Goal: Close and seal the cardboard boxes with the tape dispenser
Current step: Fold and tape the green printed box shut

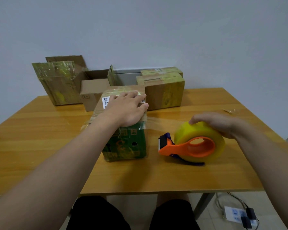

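Under flat left hand, green box; in right hand, tape dispenser.

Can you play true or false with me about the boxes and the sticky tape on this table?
1. The left hand lies flat on top of the green box. True.
2. The tape roll is red. False: it is yellow.
3. The right hand holds scissors. False: it grips the tape roll, which sits in the orange dispenser.
4. A strip of clear tape stretches from the green box towards the dispenser. True.
5. Every box at the back of the table is closed. False: the open box at the back left has its flaps up.
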Available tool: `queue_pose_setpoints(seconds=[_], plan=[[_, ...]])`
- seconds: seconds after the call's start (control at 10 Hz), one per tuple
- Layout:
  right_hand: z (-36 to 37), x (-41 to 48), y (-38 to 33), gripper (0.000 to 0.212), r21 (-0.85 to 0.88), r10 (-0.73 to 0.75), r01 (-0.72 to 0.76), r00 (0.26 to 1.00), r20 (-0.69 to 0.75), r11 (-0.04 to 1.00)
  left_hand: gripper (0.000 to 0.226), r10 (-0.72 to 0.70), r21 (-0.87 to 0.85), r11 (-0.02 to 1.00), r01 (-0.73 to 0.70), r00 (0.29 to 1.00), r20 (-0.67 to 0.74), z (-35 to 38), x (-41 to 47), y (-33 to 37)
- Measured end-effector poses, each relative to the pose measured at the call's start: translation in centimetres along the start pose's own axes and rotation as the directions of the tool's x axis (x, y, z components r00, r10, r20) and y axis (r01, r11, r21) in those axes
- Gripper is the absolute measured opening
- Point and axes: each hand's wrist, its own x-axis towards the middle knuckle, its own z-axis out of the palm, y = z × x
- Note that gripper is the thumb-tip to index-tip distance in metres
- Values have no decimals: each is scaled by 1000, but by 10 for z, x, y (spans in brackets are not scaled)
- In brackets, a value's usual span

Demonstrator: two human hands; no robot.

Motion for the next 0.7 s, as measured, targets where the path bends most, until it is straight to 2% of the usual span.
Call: queue_pose_setpoints(seconds=[0.1, 0.2, 0.4, 0.5, 0.7], plan=[[2, -2, 4, 72, 161, -89, 89, 996, -1, 983, 56, -1, 1, 1000, 1, 1000, 2, 0, 0, -1], [5, -9, -1, 40, 148, -193, 185, 980, 45, 972, 57, -7, 2, 1000, 7, 1000, 7, 0, 1, -1], [12, -12, 6, 48, 187, -284, 270, 957, 52, 945, 59, -2, 10, 1000, 2, 1000, 7, 1, 2, -1], [13, -8, 9, 68, 245, -332, 305, 940, 76, 920, 60, -5, 12, 1000, 5, 1000, 11, 1, 3, -2], [13, -8, 8, 72, 291, -369, 328, 924, 98, 899, 60, -3, 20, 1000, 3, 1000, 8, 0, 2, -1]])
